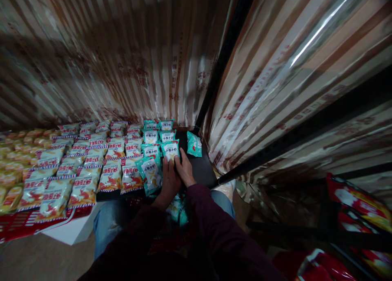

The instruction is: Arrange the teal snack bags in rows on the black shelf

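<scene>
Both hands meet over a low black shelf (199, 171) near its right front corner. The left hand (169, 179) lies palm down with fingers closed over the lower edge of a teal snack packet (170, 149), and the right hand (184, 169) presses against the same packet's right side, fingers together, so the two hands touch each other. Whether either hand truly pinches the packet or only rests on it cannot be told in the dim light.

That packet stands at the front of a short column of teal packets (154, 136) running toward the back edge of the shelf. Another teal packet (150, 175) lies tilted just left of the left hand, and a lone teal packet (194, 144) lies apart toward the right back corner. More teal packets (175, 209) sit in the person's lap below the hands.

Rows of red-and-white snack packets (92, 162) fill the shelf's left part, with yellow packets (12, 162) beyond them at the far left edge. Striped foil sheeting (128, 56) hangs behind.
</scene>
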`<state>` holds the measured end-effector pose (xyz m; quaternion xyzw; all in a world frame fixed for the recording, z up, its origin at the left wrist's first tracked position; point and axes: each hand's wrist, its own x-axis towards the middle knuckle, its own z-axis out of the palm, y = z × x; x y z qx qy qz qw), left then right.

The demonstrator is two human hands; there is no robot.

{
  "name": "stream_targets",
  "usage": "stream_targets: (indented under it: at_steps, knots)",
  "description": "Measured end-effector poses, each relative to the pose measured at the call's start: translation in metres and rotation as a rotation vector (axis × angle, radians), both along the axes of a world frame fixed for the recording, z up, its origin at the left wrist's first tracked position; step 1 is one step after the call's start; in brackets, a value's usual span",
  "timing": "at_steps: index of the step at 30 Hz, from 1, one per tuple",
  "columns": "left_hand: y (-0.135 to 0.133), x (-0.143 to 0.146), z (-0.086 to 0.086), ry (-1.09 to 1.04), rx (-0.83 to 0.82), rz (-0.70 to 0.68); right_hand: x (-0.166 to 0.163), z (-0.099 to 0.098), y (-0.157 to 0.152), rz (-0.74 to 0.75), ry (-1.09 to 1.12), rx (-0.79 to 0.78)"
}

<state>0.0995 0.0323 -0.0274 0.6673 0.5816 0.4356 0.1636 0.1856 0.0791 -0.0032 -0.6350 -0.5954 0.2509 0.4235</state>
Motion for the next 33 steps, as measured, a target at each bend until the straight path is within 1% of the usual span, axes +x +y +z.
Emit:
stream_targets:
  at_steps: [7,10,13,17,23,27,33]
  knots:
    - [-0.006,0.005,0.006,0.09,0.082,0.013,0.01,0.004,-0.016,0.016,-0.07,0.072]
    - [-0.01,0.005,0.007,0.11,0.102,0.001,0.013,0.002,-0.022,0.011,-0.072,0.1]
    - [-0.014,0.005,0.007,0.143,0.123,-0.039,0.016,-0.002,-0.027,-0.004,-0.073,0.132]
    - [-0.024,0.007,0.003,0.17,0.145,-0.069,0.018,-0.008,-0.039,-0.013,-0.064,0.153]
    - [-0.046,0.013,-0.01,0.149,0.065,-0.097,0.02,-0.02,-0.063,-0.004,-0.045,0.155]
    - [-0.062,0.011,-0.016,0.16,-0.007,-0.152,0.018,-0.028,-0.079,0.009,-0.042,0.142]
    - [-0.084,-0.001,-0.02,0.184,-0.007,-0.214,0.012,-0.031,-0.105,0.079,-0.045,0.14]
